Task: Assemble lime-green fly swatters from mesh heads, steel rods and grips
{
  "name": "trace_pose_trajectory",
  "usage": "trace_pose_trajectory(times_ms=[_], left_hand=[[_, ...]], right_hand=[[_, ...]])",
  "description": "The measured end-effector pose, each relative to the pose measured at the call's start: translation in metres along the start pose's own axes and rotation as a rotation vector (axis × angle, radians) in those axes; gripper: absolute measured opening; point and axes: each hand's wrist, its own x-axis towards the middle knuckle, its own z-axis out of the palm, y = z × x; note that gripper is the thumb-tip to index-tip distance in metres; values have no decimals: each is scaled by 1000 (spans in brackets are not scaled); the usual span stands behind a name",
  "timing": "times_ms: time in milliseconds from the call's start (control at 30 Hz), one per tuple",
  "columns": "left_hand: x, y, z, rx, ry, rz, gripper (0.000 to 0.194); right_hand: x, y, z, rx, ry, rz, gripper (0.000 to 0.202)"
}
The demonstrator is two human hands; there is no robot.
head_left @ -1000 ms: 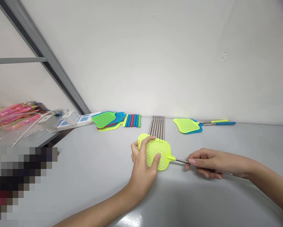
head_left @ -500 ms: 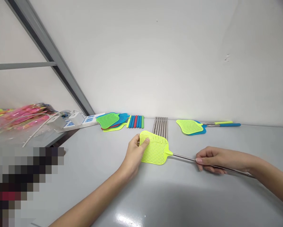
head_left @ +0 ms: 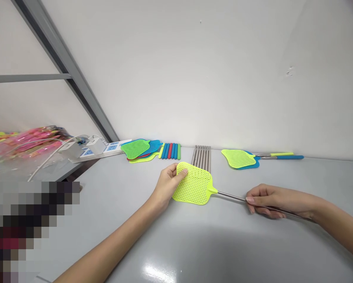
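Observation:
A yellow-green fly swatter (head_left: 194,184) is held above the grey table between my two hands. My left hand (head_left: 168,182) pinches the left edge of its perforated head, thumb on top. Around its thin metal rod, my right hand (head_left: 266,201) is closed, and the rod's far end passes beneath my right wrist. Just behind the swatter's head lies a row of metal rods (head_left: 202,157), partly covered by it. Two finished-looking swatters, a yellow one (head_left: 238,158) and a blue one (head_left: 288,157), lie overlapped farther back on the right.
Loose swatter heads (head_left: 136,149) in several colours are stacked at the back left, beside a row of coloured handle grips (head_left: 170,151). A white power strip (head_left: 113,147) with plugs and cables stands at the left, near bagged pink items (head_left: 37,143). A white wall (head_left: 208,78) bounds the table (head_left: 223,243).
Both hands keep their hold on the swatter, which stays nearly still. The whole view has shifted slightly, so things appear a little farther right.

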Motion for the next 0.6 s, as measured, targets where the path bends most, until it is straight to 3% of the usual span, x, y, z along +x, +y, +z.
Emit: trace_pose_trajectory(times_ms=[267,600], left_hand=[[0,4,0,190,27,124,12],[-1,0,1,222,55,174,10]], right_hand=[[-1,-3,3,14,-6,27,34],[2,1,2,46,-38,1,33]])
